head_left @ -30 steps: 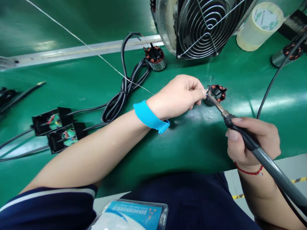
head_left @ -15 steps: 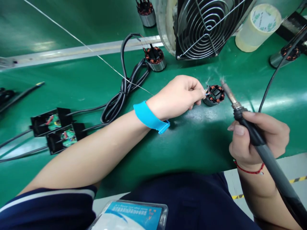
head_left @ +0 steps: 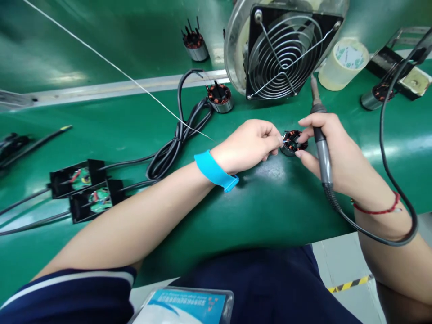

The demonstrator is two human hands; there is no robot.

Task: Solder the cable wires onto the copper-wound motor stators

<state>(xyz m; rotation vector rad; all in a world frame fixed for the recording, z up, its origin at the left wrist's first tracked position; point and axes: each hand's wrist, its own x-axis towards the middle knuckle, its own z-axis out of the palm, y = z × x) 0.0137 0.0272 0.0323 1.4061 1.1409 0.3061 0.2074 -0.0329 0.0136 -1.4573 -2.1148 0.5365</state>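
On the green bench (head_left: 236,216), just in front of the fan (head_left: 283,49), sits a small motor coil (head_left: 293,143): short round part, axis upright, open end with copper windings facing up. Both hands meet at it.

Left hand (head_left: 248,145): forearm comes in from lower left, lying across the bench, blue wrist strap (head_left: 214,170) on. Fingers curled, thumb and fingertips pressed together at the coil's left rim, pinching a thin solder wire (head_left: 111,65) that runs off up-left to the frame edge.

Right hand (head_left: 329,148): comes in from the right, red cord at the wrist. Thumb and forefinger touch the coil's right side. Soldering iron (head_left: 320,135) is tucked in the same hand, gripped by the other fingers; long axis near upright in view, tip pointing up and away toward the fan, clear of the coil. Its black cord (head_left: 388,157) loops down under the wrist and back up to the right.

Around: another coil (head_left: 219,96) with a bundled black cable (head_left: 175,139) left of the fan, a third coil (head_left: 195,47) further back, tape roll (head_left: 342,63) right of the fan, two black boxes (head_left: 84,189) with green boards at far left.
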